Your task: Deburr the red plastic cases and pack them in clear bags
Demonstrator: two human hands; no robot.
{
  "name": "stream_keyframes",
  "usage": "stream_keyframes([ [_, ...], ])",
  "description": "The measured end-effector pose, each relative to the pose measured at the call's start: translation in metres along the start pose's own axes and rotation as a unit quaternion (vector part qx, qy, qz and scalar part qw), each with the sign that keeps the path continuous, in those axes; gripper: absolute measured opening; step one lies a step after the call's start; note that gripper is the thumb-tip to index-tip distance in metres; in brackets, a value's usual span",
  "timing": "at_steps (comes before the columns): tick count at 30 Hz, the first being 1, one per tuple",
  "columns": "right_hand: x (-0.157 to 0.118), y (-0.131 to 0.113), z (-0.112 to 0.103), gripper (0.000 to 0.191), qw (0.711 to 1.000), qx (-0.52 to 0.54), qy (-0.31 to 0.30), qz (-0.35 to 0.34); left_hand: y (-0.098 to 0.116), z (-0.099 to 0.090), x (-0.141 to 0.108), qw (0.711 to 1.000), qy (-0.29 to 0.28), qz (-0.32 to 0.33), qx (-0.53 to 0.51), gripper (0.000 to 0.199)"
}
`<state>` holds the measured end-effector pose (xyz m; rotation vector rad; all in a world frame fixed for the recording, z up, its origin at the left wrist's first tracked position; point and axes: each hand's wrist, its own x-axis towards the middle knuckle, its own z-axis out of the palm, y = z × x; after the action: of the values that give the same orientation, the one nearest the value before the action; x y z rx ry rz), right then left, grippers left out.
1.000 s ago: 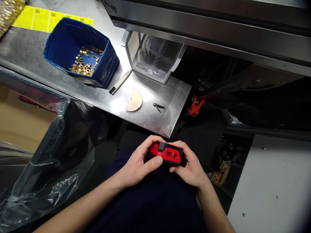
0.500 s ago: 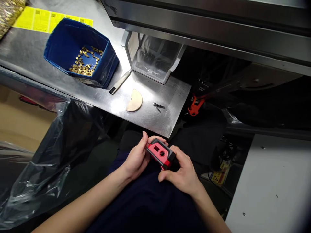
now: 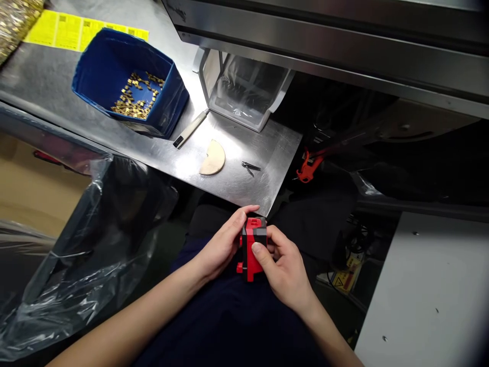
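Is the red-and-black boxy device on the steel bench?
No: the red-and-black boxy device is held between left hand and right hand, off the steel bench.

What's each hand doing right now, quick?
Left hand: at the red-and-black device; can't tell if it's gripping.
Right hand: closed, holding that device.

Red-and-black device [image 3: 249,260]; deep blue bin [image 3: 176,102]; gold pieces [image 3: 132,105]; bright yellow labels [image 3: 69,33]

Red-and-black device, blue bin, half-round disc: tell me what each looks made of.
Red-and-black device: probably matte molded plastic, from its crisp edges.
Blue bin: likely plastic, slightly glossy, with shiny streaks on its outer wall.
Half-round disc: pale tan and dull, possibly wood or cork; texture too small to tell.
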<state>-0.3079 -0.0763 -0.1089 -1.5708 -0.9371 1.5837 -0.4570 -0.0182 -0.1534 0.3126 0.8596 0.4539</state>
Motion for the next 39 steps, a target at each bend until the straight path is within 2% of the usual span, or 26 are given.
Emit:
stream_keyframes([
  [2, 0.000, 0.002, 0.001, 0.016, 1.000, 0.022, 0.002, 0.019, 0.003, -0.001, -0.001, 0.999, 0.007, 0.024, 0.042, 0.042],
  [6, 0.001, 0.005, 0.002, 0.019, 0.998, 0.038, 0.013, 0.044, 0.007, -0.002, -0.005, 0.997, -0.017, 0.034, 0.062, 0.044],
  [10, 0.006, 0.011, 0.002, 0.021, 0.997, 0.025, -0.003, 0.068, 0.007, -0.003, -0.002, 0.994, 0.006, 0.055, 0.095, 0.030],
  [14, 0.008, 0.018, -0.004, 0.023, 0.996, 0.030, -0.039, 0.080, 0.002, -0.006, 0.003, 0.997, 0.042, 0.006, 0.064, 0.039],
  [20, 0.002, 0.022, -0.020, 0.032, 0.977, -0.144, -0.140, 0.068, -0.003, -0.014, 0.010, 0.994, 0.095, -0.028, 0.038, 0.050],
  [24, 0.001, 0.024, -0.017, 0.016, 0.975, -0.180, -0.127, 0.037, -0.004, -0.017, 0.013, 0.993, 0.108, -0.045, 0.026, 0.053],
  [28, 0.002, 0.029, -0.010, 0.008, 0.989, -0.127, -0.078, 0.013, 0.000, -0.016, 0.008, 0.992, 0.101, -0.026, 0.066, 0.053],
  [32, 0.003, 0.040, -0.016, 0.021, 1.000, 0.025, 0.008, -0.006, 0.004, -0.016, 0.002, 0.990, 0.084, 0.048, 0.100, 0.049],
  [36, 0.007, 0.051, -0.032, 0.028, 0.967, 0.230, 0.087, 0.070, 0.005, -0.019, 0.000, 0.996, 0.065, 0.053, 0.034, 0.049],
  [39, 0.009, 0.053, -0.040, 0.030, 0.944, 0.304, 0.054, 0.116, 0.008, -0.021, -0.001, 0.998, 0.020, -0.006, -0.056, 0.054],
])
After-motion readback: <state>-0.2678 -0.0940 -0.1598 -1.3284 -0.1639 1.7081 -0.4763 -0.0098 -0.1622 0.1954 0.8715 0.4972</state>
